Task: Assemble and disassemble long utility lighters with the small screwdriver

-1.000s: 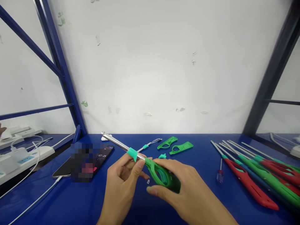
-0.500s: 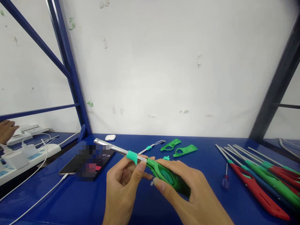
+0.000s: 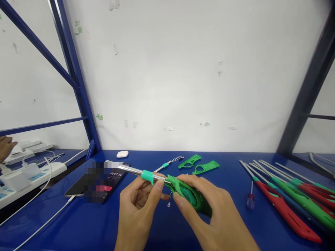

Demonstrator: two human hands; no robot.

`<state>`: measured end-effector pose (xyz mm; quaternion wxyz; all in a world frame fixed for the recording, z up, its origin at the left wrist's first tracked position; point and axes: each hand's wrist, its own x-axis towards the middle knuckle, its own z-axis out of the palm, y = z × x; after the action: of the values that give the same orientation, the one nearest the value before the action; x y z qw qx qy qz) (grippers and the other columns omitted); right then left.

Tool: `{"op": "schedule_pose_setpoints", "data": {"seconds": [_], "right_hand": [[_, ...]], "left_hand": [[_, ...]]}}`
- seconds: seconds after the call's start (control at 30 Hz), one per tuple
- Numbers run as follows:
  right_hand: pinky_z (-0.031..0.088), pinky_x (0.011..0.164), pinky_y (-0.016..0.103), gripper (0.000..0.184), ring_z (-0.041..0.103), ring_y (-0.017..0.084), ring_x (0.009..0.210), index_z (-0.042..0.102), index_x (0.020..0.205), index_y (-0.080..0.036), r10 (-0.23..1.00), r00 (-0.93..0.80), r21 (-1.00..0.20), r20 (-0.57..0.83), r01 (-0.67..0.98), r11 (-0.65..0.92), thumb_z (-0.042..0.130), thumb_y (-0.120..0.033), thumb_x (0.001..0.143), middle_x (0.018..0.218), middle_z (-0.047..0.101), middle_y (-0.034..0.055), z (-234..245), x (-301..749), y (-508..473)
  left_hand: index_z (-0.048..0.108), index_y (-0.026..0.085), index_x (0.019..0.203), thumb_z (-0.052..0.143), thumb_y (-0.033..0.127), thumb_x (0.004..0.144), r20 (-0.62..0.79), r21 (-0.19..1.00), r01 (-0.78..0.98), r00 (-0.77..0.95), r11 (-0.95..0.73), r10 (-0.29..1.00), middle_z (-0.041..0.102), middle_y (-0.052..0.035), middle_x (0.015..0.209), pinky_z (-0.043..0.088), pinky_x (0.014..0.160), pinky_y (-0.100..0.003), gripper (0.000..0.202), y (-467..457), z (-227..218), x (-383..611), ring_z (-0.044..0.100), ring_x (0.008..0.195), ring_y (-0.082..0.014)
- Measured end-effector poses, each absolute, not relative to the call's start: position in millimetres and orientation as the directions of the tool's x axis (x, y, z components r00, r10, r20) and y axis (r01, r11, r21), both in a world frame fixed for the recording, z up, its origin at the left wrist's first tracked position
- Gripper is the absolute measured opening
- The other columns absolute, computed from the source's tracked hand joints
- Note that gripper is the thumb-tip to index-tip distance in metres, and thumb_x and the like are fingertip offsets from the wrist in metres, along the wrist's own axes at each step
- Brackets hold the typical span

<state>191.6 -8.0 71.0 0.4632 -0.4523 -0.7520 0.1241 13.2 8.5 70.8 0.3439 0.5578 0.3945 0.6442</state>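
Note:
A long-necked lighter with a green handle (image 3: 195,197) and a metal tube (image 3: 133,170) is held across both my hands. Around the tube sits a teal collar (image 3: 147,176). My left hand (image 3: 141,200) pinches the tube just behind that collar, thumb on top. My right hand (image 3: 206,205) wraps the green handle, its thumb on the near side. Where the tube meets the handle, the green casing looks parted, with thin parts showing inside. A small metal piece (image 3: 169,204) shows just below, between my hands. The tube's tip is blurred by pixelation.
Two green handle halves (image 3: 206,167) and a bare lighter tube with a teal collar (image 3: 165,165) lie behind my hands. To the right are a screwdriver (image 3: 250,201) and several lighters (image 3: 288,212). Phones (image 3: 115,179), an earbud case (image 3: 122,154) and power strips (image 3: 44,170) stand left. Another person's hand (image 3: 5,148) shows far left.
The tube's front end has dipped slightly. At the tube end, the green casing appears more parted than before. Both hands keep their hold in nearly the same place.

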Motion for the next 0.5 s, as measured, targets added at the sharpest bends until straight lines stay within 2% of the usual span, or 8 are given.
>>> {"op": "schedule_pose_setpoints", "data": {"seconds": [0.23, 0.4, 0.5], "right_hand": [[0.067, 0.08, 0.031, 0.031, 0.078, 0.024, 0.105, 0.07, 0.126, -0.032, 0.794, -0.154, -0.589, 0.588, 0.591, 0.551, 0.065, -0.043, 0.098, 0.12, 0.08, 0.0024, 67.1, 193.9, -5.4], [0.066, 0.084, 0.039, 0.033, 0.078, 0.029, 0.108, 0.071, 0.127, -0.033, 0.744, -0.177, -0.466, 0.645, 0.68, 0.566, 0.065, -0.047, 0.098, 0.119, 0.081, 0.0028, 63.1, 193.6, -4.1], [0.066, 0.081, 0.041, 0.033, 0.079, 0.029, 0.102, 0.071, 0.128, -0.033, 0.696, -0.19, -0.397, 0.693, 0.705, 0.588, 0.066, -0.047, 0.098, 0.116, 0.082, 0.0026, 60.7, 191.4, -2.5]], "left_hand": [[0.08, 0.015, 0.093, 0.083, 0.04, 0.087, 0.456, 0.886, -0.044, -0.111, -0.462, 0.883, 0.08, -0.0068, 0.088, 0.066, 0.066, -0.028, 0.026, 12.6, 65.2, 10.0, 0.074, 0.067, -0.0199], [0.08, 0.016, 0.093, 0.08, 0.037, 0.09, 0.466, 0.877, -0.071, -0.112, -0.475, 0.877, 0.078, -0.0066, 0.094, 0.066, 0.067, -0.027, 0.021, 13.8, 60.7, 10.0, 0.075, 0.077, -0.0212], [0.079, 0.017, 0.091, 0.08, 0.035, 0.09, 0.48, 0.868, -0.079, -0.124, -0.491, 0.868, 0.077, -0.0065, 0.096, 0.065, 0.069, -0.026, 0.018, 15.0, 58.8, 10.2, 0.074, 0.083, -0.0219]]}}
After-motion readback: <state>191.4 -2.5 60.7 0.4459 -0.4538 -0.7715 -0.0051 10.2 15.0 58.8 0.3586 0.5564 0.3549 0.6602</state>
